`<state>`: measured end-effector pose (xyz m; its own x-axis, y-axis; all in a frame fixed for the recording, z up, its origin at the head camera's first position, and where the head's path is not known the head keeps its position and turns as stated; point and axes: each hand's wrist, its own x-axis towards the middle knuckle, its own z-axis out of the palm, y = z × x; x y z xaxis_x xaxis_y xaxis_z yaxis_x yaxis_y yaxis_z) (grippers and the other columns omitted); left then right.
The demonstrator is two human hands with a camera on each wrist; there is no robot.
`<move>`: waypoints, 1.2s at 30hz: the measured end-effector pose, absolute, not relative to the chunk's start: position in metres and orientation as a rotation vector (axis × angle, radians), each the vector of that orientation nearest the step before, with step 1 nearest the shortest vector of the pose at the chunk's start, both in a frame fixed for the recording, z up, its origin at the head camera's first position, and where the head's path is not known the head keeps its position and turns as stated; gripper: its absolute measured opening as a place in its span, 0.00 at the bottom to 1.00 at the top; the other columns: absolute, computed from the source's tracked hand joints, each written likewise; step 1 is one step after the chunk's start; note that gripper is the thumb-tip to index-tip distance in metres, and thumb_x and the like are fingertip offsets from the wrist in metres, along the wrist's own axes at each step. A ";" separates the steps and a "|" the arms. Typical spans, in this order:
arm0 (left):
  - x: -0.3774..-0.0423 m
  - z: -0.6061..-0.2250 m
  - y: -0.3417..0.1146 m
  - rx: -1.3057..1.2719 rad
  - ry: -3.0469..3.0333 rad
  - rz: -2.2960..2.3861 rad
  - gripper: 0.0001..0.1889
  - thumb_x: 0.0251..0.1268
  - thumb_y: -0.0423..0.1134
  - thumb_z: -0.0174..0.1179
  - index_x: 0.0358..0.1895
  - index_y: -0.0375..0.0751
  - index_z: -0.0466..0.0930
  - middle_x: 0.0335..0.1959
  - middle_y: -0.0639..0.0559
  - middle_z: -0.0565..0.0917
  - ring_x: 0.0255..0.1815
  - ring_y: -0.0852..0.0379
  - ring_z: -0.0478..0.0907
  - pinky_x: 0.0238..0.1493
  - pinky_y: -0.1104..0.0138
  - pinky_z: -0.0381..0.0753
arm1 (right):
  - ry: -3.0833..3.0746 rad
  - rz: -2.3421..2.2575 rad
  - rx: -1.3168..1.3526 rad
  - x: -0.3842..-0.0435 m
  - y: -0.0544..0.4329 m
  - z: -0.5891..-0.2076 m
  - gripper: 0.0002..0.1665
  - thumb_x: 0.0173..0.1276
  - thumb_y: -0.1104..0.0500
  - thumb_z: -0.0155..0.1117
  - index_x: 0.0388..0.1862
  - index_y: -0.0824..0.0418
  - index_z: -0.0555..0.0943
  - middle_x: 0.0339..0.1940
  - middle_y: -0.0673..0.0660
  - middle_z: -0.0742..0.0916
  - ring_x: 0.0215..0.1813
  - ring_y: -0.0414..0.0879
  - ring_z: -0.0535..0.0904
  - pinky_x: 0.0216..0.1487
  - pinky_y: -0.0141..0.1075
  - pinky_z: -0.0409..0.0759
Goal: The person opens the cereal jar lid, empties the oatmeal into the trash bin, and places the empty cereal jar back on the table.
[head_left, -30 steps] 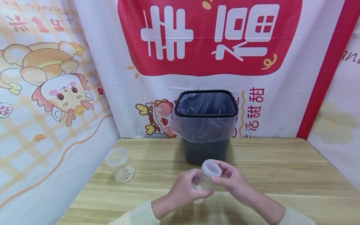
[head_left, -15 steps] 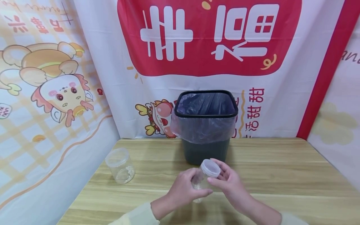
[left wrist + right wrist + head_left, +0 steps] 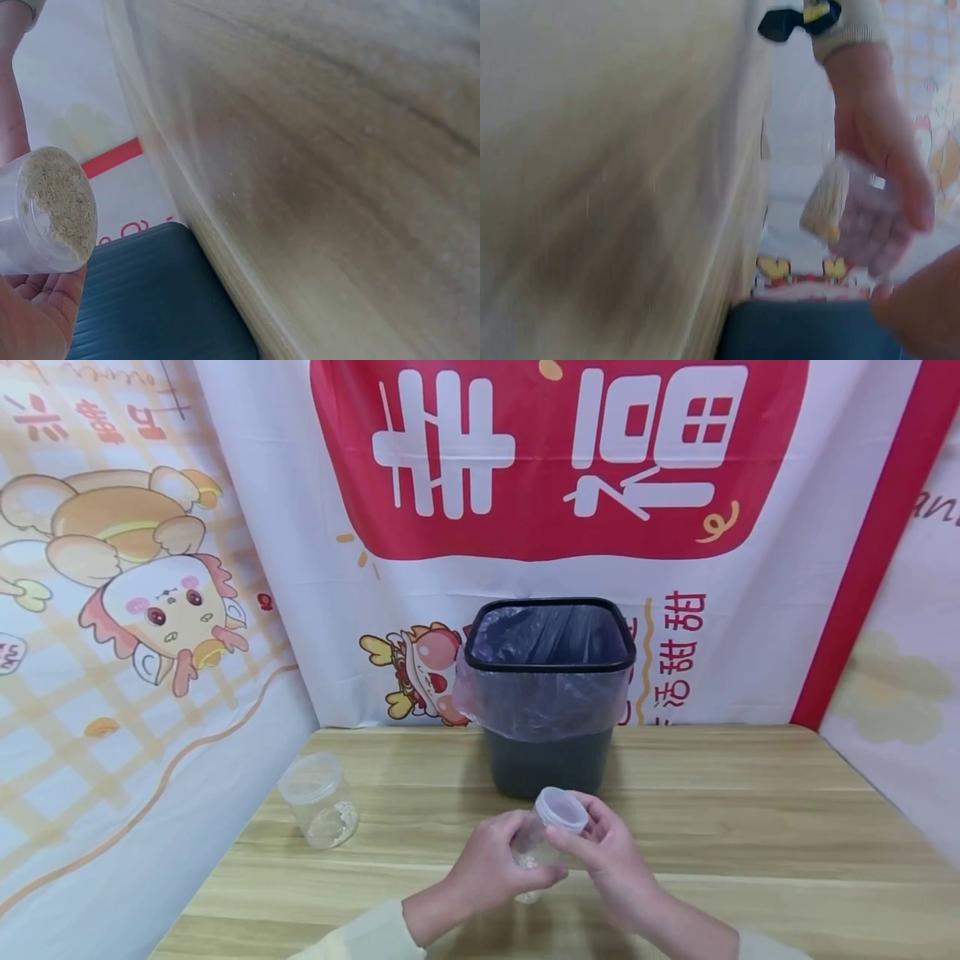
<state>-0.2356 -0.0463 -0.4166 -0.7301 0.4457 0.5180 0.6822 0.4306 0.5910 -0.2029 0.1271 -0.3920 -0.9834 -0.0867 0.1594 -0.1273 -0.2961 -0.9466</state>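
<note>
My left hand [image 3: 491, 860] grips a small clear plastic jar [image 3: 531, 845], tilted with its top leaning right. Beige, crumb-like bits [image 3: 64, 199] have collected at the jar's base in the left wrist view. At the top, my right hand [image 3: 618, 864] holds the whitish translucent lid [image 3: 564, 810] between its thumb and fingers. In the right wrist view the jar's contents [image 3: 826, 201] look blurred, with my left hand [image 3: 877, 142] round the jar and my right hand [image 3: 922, 307] at the lower right corner.
A dark bin [image 3: 551, 768] lined with a translucent bag [image 3: 547, 706] stands just behind the hands. At the table's left side is a wider clear jar [image 3: 322, 806] with a few pale bits inside. Printed cloths hang around the wooden table [image 3: 735, 827].
My right hand has turned at the lid, its thumb moving left over the rim and its forearm swinging left. My left hand and the jar stay nearly in place.
</note>
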 end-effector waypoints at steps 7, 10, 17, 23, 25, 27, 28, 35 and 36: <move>-0.236 -0.416 -0.047 -1.000 -2.376 -1.235 0.19 0.45 0.52 0.75 0.34 0.47 0.78 0.28 0.57 0.79 0.29 0.64 0.74 0.31 0.75 0.74 | -1.813 2.599 1.000 -0.225 0.156 -0.397 0.27 0.66 0.73 0.58 0.63 0.74 0.67 0.56 0.58 0.83 0.58 0.45 0.78 0.58 0.36 0.75; -0.235 -0.418 -0.048 -0.996 -2.389 -1.230 0.20 0.45 0.52 0.76 0.34 0.46 0.79 0.28 0.57 0.79 0.29 0.64 0.74 0.31 0.75 0.74 | -1.789 2.641 1.158 -0.229 0.161 -0.399 0.27 0.68 0.74 0.55 0.66 0.71 0.67 0.60 0.59 0.81 0.62 0.45 0.75 0.61 0.37 0.73; -0.236 -0.419 -0.049 -1.001 -2.382 -1.231 0.20 0.46 0.53 0.75 0.36 0.46 0.79 0.28 0.57 0.78 0.29 0.64 0.73 0.30 0.75 0.74 | -1.788 2.644 1.018 -0.222 0.156 -0.398 0.34 0.68 0.71 0.58 0.71 0.73 0.60 0.60 0.57 0.80 0.61 0.45 0.75 0.61 0.36 0.73; -0.236 -0.416 -0.048 -0.959 -2.388 -1.191 0.23 0.47 0.56 0.74 0.39 0.43 0.81 0.29 0.58 0.79 0.29 0.64 0.74 0.30 0.74 0.74 | -1.829 2.481 0.418 -0.202 0.127 -0.388 0.36 0.60 0.75 0.63 0.66 0.78 0.61 0.51 0.56 0.82 0.52 0.42 0.80 0.53 0.31 0.77; -0.235 -0.415 -0.048 -0.949 -2.395 -1.178 0.24 0.47 0.57 0.74 0.40 0.44 0.81 0.29 0.59 0.79 0.29 0.65 0.73 0.30 0.74 0.74 | -1.823 2.441 0.290 -0.197 0.120 -0.386 0.33 0.59 0.75 0.64 0.63 0.76 0.64 0.49 0.57 0.82 0.50 0.42 0.80 0.51 0.31 0.77; -0.235 -0.415 -0.048 -0.946 -2.399 -1.169 0.24 0.46 0.58 0.74 0.40 0.44 0.81 0.29 0.59 0.78 0.29 0.65 0.73 0.30 0.74 0.73 | -1.818 2.419 0.212 -0.194 0.115 -0.385 0.31 0.59 0.74 0.65 0.60 0.75 0.64 0.48 0.57 0.83 0.49 0.42 0.80 0.50 0.31 0.78; -0.234 -0.415 -0.047 -0.948 -2.400 -1.166 0.24 0.46 0.58 0.74 0.40 0.44 0.81 0.28 0.59 0.78 0.28 0.65 0.73 0.29 0.75 0.73 | -1.816 2.414 0.181 -0.193 0.114 -0.385 0.30 0.59 0.74 0.65 0.59 0.74 0.65 0.48 0.57 0.83 0.48 0.42 0.80 0.49 0.31 0.78; -0.233 -0.415 -0.047 -0.982 -2.380 -1.179 0.22 0.47 0.56 0.74 0.38 0.45 0.80 0.28 0.57 0.79 0.29 0.65 0.73 0.30 0.75 0.74 | -1.852 2.473 0.334 -0.199 0.126 -0.389 0.31 0.59 0.74 0.64 0.61 0.76 0.65 0.49 0.56 0.83 0.51 0.43 0.80 0.52 0.33 0.78; -0.233 -0.415 -0.047 -0.989 -2.376 -1.189 0.22 0.47 0.56 0.74 0.38 0.45 0.80 0.29 0.57 0.80 0.29 0.65 0.74 0.30 0.75 0.74 | -1.858 2.490 0.425 -0.202 0.131 -0.390 0.31 0.60 0.74 0.64 0.61 0.76 0.65 0.50 0.56 0.83 0.52 0.43 0.80 0.53 0.33 0.78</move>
<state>-0.2328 -0.0471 -0.4147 -0.7157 0.4448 0.5385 0.6977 0.4188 0.5813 -0.2019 0.1307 -0.3897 -0.9632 -0.1562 0.2189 -0.1653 -0.2979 -0.9402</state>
